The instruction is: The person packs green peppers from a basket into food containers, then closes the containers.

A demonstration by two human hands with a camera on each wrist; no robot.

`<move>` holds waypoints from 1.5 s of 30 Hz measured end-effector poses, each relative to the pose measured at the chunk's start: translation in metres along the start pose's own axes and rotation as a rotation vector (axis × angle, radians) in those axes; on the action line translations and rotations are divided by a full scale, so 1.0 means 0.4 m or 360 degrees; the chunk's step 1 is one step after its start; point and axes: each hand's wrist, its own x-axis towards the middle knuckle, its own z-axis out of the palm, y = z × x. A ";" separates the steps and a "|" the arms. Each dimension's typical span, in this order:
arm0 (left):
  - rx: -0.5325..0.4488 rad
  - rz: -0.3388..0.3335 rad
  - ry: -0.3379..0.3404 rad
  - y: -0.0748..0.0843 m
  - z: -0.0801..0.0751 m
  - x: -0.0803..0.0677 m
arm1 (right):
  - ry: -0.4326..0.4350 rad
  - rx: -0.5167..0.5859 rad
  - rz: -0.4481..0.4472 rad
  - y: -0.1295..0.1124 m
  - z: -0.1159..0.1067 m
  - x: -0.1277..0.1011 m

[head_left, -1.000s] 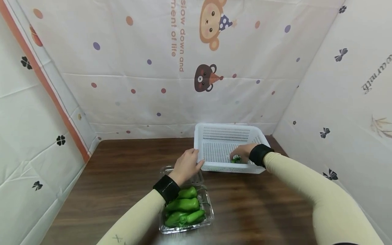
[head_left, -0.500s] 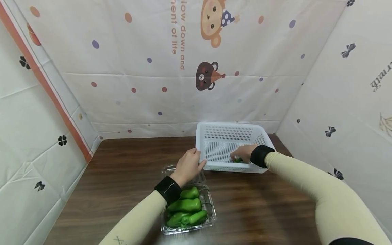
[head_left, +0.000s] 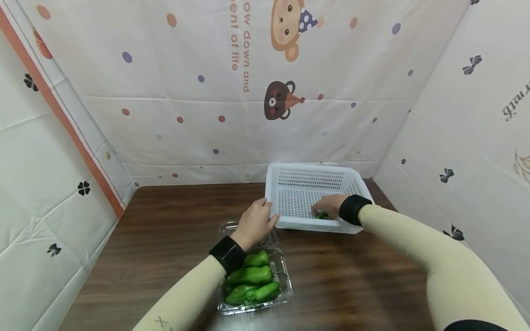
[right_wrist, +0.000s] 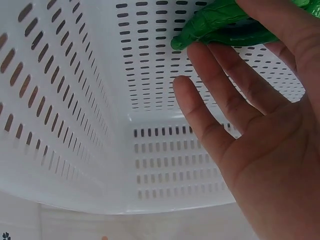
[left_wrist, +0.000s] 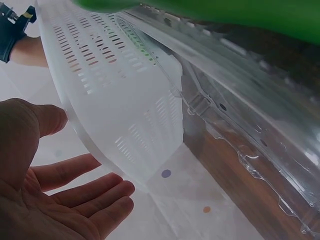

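My left hand (head_left: 254, 223) touches the left rim of a white perforated basket (head_left: 310, 224). In the left wrist view its thumb and straight fingers lie along that rim. Inside the basket, near its front wall, is my right hand (head_left: 331, 205). A wrinkled green pepper (right_wrist: 215, 21) lies between its thumb and fingertips close to the basket floor, partly hidden by the hand; the lower fingers are loosely extended. Several smooth green peppers (head_left: 250, 276) lie in an open clear plastic clamshell box (head_left: 285, 278) under my left forearm.
The clamshell's lid (head_left: 227, 228) is folded back towards the basket, partly under my left hand. Everything stands on a dark wooden table (head_left: 178, 220). Patterned white cloth (head_left: 186, 138) closes off the back and both sides.
The view has shifted slightly. Both hands stay at the basket, and the right hand moves only a little around the green pepper.
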 end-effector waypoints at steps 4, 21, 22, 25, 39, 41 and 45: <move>0.0009 -0.0010 0.0001 -0.001 -0.001 -0.001 | -0.0007 0.0023 -0.0002 -0.007 -0.008 -0.004; 0.0035 -0.0011 -0.0006 0.007 0.004 -0.007 | 0.0018 0.0081 0.0054 -0.025 -0.011 -0.025; 0.0036 -0.0012 -0.0003 0.006 0.005 -0.007 | 0.0027 0.0078 0.0042 -0.023 -0.010 -0.025; 0.0046 -0.0010 0.0003 0.007 0.005 -0.007 | 0.0061 0.0074 0.0016 -0.015 -0.011 -0.025; 0.0062 0.0035 0.0104 0.006 0.008 -0.010 | 0.0283 0.0148 0.0030 -0.016 -0.045 -0.028; 0.0059 0.0027 0.0105 0.006 0.009 -0.014 | 0.0327 0.0196 0.0035 -0.015 -0.051 -0.032; 0.0032 0.0017 0.0107 0.009 0.009 -0.019 | 0.0401 0.0273 0.0005 -0.020 -0.069 -0.045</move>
